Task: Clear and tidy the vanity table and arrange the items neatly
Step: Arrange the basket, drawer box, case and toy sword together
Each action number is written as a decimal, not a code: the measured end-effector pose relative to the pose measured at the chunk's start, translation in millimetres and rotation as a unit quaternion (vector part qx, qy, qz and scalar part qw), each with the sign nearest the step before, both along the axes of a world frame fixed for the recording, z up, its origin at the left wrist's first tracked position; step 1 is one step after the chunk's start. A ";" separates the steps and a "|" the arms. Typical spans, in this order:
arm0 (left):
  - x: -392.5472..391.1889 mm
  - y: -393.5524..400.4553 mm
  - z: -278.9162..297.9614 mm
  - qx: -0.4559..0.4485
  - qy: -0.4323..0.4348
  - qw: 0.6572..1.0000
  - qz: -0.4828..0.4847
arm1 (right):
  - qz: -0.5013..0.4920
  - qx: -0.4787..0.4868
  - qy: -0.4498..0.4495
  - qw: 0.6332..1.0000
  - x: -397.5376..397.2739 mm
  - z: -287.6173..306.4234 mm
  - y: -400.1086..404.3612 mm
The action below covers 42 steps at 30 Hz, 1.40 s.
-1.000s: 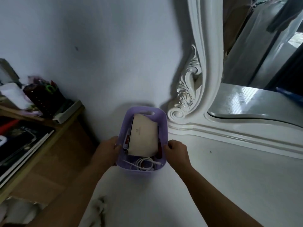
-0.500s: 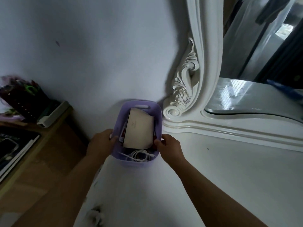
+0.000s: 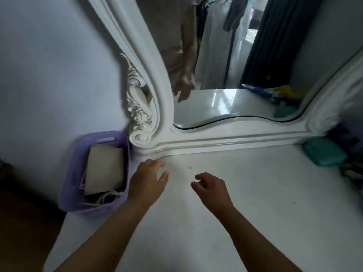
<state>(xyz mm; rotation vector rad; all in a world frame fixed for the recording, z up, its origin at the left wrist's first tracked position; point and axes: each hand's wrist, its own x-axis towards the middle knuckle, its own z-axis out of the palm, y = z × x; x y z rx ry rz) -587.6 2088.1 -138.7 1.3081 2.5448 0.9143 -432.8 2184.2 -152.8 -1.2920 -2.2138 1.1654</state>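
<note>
A purple plastic basket (image 3: 72, 173) stands at the back left corner of the white vanity table (image 3: 245, 203), against the wall and beside the mirror's carved scroll. Inside it lie a beige box (image 3: 105, 169) and a coiled white cable (image 3: 107, 199). My left hand (image 3: 146, 183) hovers just right of the basket with relaxed fingers, holding nothing. My right hand (image 3: 211, 188) is over the bare tabletop, fingers loosely curled and empty. A teal pouch (image 3: 324, 152) lies at the table's back right.
The ornate white mirror frame (image 3: 153, 107) runs along the back of the table. Dark items (image 3: 353, 173) sit at the far right edge past the teal pouch. A wooden surface (image 3: 25, 222) lies below the table's left edge.
Both hands have let go of the purple basket and moved right, over the tabletop. The view has swung right, bringing the mirror and the teal pouch into sight.
</note>
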 end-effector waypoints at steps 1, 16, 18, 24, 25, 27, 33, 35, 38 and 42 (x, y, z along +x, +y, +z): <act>20.4 18.9 -3.1 0.000 -0.002 1.000 -0.030 | -0.025 0.007 -0.008 1.000 26.1 -1.5 14.0; 279.8 277.4 -42.8 -0.067 -0.051 0.961 -0.265 | -0.226 0.043 -0.075 0.970 317.1 -9.8 218.2; 305.0 310.1 -46.2 -0.071 -0.056 0.960 -0.264 | -0.236 0.074 -0.077 0.966 345.0 -10.3 249.0; 365.2 402.6 -45.4 -0.031 -0.065 0.961 -0.267 | -0.227 0.087 -0.051 0.969 401.3 4.6 337.9; 375.6 418.0 -42.2 -0.023 -0.077 0.960 -0.267 | -0.231 0.093 -0.052 0.967 408.2 8.0 351.6; 394.4 445.9 -37.1 -0.007 -0.102 0.956 -0.276 | -0.256 0.118 -0.050 0.958 420.0 10.8 375.4; 434.1 508.8 -34.0 0.043 -0.184 0.948 -0.256 | -0.280 0.124 -0.047 0.951 450.6 -4.5 447.9; 436.9 519.5 -36.3 0.064 -0.232 0.941 -0.240 | -0.287 0.090 -0.031 0.953 453.8 -10.6 467.4; 436.9 527.6 -40.4 0.031 -0.283 0.938 -0.197 | -0.301 0.012 0.050 0.952 451.9 -15.9 486.2; 441.1 530.2 -42.5 0.016 -0.278 0.949 -0.150 | -0.312 -0.026 0.121 0.942 453.2 -13.1 494.6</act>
